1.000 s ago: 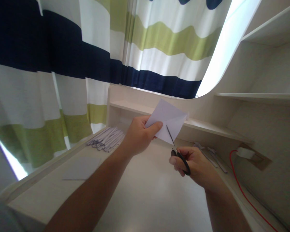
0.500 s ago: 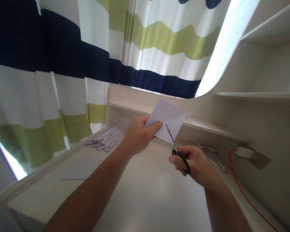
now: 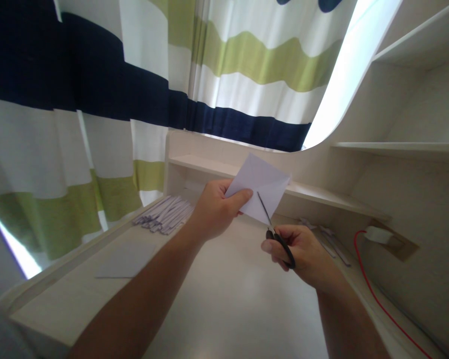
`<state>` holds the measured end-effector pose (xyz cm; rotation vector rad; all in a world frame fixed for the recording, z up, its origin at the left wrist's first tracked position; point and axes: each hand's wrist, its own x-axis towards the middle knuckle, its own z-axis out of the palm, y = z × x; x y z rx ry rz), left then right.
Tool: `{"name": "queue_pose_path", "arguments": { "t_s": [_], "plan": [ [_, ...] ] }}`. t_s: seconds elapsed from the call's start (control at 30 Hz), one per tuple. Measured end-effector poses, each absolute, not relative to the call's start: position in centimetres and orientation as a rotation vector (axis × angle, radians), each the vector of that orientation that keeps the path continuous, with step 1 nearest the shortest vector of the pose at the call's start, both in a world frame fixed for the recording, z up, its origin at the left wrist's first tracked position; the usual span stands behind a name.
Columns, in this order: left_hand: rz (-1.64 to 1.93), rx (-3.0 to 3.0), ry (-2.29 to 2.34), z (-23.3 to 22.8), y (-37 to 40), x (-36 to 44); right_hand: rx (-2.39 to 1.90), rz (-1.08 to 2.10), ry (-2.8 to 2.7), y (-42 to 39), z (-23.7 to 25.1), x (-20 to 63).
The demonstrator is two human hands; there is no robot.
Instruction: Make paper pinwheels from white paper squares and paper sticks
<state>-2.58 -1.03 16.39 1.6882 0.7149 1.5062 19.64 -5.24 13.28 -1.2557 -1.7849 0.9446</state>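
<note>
Head view: the folded white paper (image 3: 260, 187) sits just above the centre of the frame, held up over the desk (image 3: 224, 294). The left hand (image 3: 215, 209) pinches its lower left corner, thumb on the near face. Lower right of it, the right hand (image 3: 301, 252) is closed around the black handles of the scissors (image 3: 275, 232), whose thin blades reach up into the paper's lower edge. A pile of cut paper strips (image 3: 164, 214) lies at centre left. No writing is readable.
</note>
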Motion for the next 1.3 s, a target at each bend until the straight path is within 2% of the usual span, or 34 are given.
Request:
{"name": "queue_pose_path", "arguments": {
  "t_s": [1.07, 1.23, 1.3],
  "plan": [
    [1.515, 1.693, 0.689, 16.3, -0.9, -2.6, -1.234, 0.966, -1.802, -5.5, 13.6, 19.4],
    [1.573, 1.638, 0.717, 16.5, -0.3, -3.4, -1.342, 0.953, -1.951, -5.7, 14.4, 22.2],
    [1.602, 1.611, 0.736, 16.6, 0.0, -3.9, -1.362, 0.858, -1.996, -5.6, 14.7, 24.1]
  ]
}}
